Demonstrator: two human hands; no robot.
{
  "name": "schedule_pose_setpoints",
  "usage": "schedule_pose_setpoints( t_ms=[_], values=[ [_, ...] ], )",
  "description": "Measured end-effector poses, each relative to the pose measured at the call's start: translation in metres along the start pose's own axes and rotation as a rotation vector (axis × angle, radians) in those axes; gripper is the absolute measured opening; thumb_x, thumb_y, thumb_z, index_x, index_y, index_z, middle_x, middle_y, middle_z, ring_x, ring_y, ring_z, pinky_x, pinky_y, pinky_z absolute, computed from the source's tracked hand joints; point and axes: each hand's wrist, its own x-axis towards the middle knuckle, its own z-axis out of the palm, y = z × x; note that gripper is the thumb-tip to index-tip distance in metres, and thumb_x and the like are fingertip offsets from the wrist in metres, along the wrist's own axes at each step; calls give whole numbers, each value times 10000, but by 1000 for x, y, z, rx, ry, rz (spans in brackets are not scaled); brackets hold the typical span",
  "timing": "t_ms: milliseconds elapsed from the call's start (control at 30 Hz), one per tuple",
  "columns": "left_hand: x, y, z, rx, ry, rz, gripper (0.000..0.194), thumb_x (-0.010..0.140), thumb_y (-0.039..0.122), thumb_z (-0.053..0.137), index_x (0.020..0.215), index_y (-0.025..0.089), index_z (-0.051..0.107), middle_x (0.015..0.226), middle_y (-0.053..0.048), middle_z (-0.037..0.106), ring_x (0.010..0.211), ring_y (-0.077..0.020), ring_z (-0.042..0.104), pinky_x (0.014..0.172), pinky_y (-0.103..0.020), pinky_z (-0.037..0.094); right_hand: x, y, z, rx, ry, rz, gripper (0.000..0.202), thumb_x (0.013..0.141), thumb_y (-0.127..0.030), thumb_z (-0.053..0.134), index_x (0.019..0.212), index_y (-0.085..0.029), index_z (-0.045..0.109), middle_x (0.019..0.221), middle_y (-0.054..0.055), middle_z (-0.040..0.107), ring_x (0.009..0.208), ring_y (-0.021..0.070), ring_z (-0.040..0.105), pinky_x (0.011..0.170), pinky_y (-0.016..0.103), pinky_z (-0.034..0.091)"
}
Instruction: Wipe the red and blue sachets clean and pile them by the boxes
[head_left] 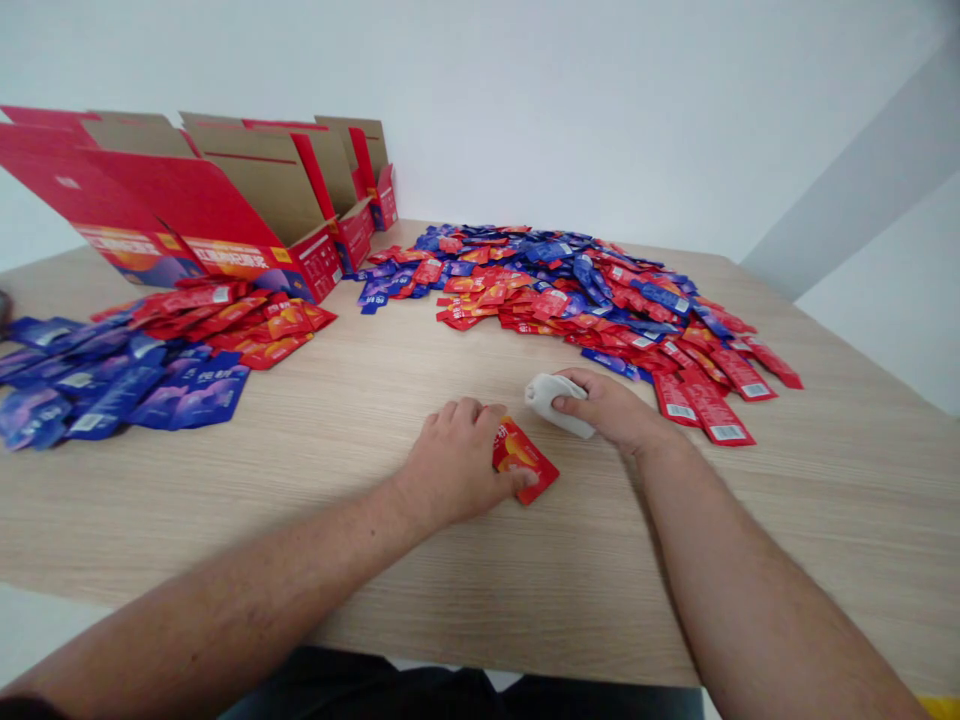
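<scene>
Red sachet [525, 458] w/ orange artwork lies slantwise near the middle of the surface [555, 610], printed face up, under the L hand [461, 465]. L grip is fairly narrow: thumb on the near part, fingers curled by the far-left edge, so it's held across its width. R hand [615, 405] has its grip closed round a white handheld gadget [553, 396], thumb on top, just beside the sachet; they look apart. Can't tell what the gadget's working end is, b/c of blur.

For good control, IMO: keep L thumb pressure light but firm, enough to stop skidding w/o creasing the pouch or bunching its contents. Best to have the face flat and the edges square; a slick pouch prob. twists if pressed at one corner only. L fingertips should stay clear of the gadget's tip. R wrist low & steady, gadget tilt controlled, contact gentle; too much force could dent or shift the pouch.

Loose red & blue sachets [555, 280] spread beyond the hands, some close to R forearm, so elbow drift could drag a few. Off to the L: red sachets [277, 325] and blue sachets [187, 395], w/ open red cartons [202, 205] behind.
</scene>
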Motion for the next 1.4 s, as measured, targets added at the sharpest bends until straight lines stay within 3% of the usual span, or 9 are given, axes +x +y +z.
schedule_pose_setpoints(
  t_ms=[100, 267, 400, 500, 600, 767, 933, 1100, 1400],
  values=[
    [-9, 14, 10, 41, -46, 100, 1042, 768, 813, 691, 1537, 129, 529, 1542, -271, 520, 1410, -472, 491, 1155, -675, 404, -1, 1, 1, 18, -4, -7, 483, 794, -482, 768, 1201, -227, 719, 977, 18, 766, 787, 199, 666, 660, 296, 499],
    [-7, 5, 15, 28, -123, 233, 804, 877, 617, 664, 1518, 144, 559, 1618, -241, 463, 1493, -436, 430, 1237, -651, 324, -3, -4, 3, 7, 14, -11, 465, 769, -460, 770, 1166, -221, 730, 941, 19, 763, 783, 208, 660, 665, 308, 495],
    [-4, -6, 6, 4, -157, 261, 863, 847, 637, 712, 1546, 163, 540, 1649, -239, 424, 1508, -441, 420, 1244, -646, 325, -5, -12, 6, -32, 47, -26, 440, 763, -437, 762, 1140, -210, 743, 929, 27, 756, 775, 212, 648, 679, 326, 492],
    [-7, -7, -3, 8, -142, 311, 821, 844, 617, 747, 1509, 165, 578, 1579, -224, 510, 1461, -428, 478, 1212, -619, 397, -9, -23, 9, -65, 93, -43, 435, 789, -422, 745, 1167, -209, 735, 998, 46, 765, 837, 230, 661, 750, 357, 508],
    [-14, -6, -8, 46, -101, 405, 523, 937, 446, 700, 1368, 153, 670, 1437, -174, 633, 1343, -375, 585, 1134, -552, 506, -14, -38, 14, -123, 150, -92, 407, 829, -400, 724, 1196, -223, 727, 1093, 64, 767, 933, 257, 676, 845, 396, 515],
    [-23, -1, -2, 118, -73, 543, 285, 1013, 216, 570, 1237, 111, 712, 1276, -172, 705, 1172, -317, 680, 908, -454, 642, -28, -55, 28, -356, 85, -345, 401, 848, -325, 728, 1242, -250, 727, 1197, 85, 742, 1056, 286, 677, 949, 446, 528],
    [-25, 4, 0, 115, -112, 570, 259, 997, 169, 570, 1178, 88, 737, 1131, -162, 736, 992, -294, 715, 747, -404, 672, -37, -41, 40, -431, -49, -396, 439, 931, -306, 668, 1370, -311, 683, 1165, 77, 727, 1053, 279, 685, 926, 448, 569],
    [-26, 6, 3, 100, -47, 598, 259, 1005, 197, 563, 1138, 80, 752, 1148, -196, 736, 1007, -309, 721, 736, -391, 675, -35, -34, 44, -508, 88, -422, 395, 960, -289, 648, 1351, -278, 703, 1154, 95, 717, 1094, 290, 676, 974, 459, 572],
    [-33, 11, 2, 159, -7, 617, 345, 989, 208, 559, 1210, 18, 745, 1198, -263, 740, 1076, -366, 735, 810, -436, 677, -38, -38, 48, -559, 102, -425, 397, 961, -277, 632, 1351, -267, 702, 1151, 91, 714, 1091, 282, 672, 980, 444, 574]
  ],
)
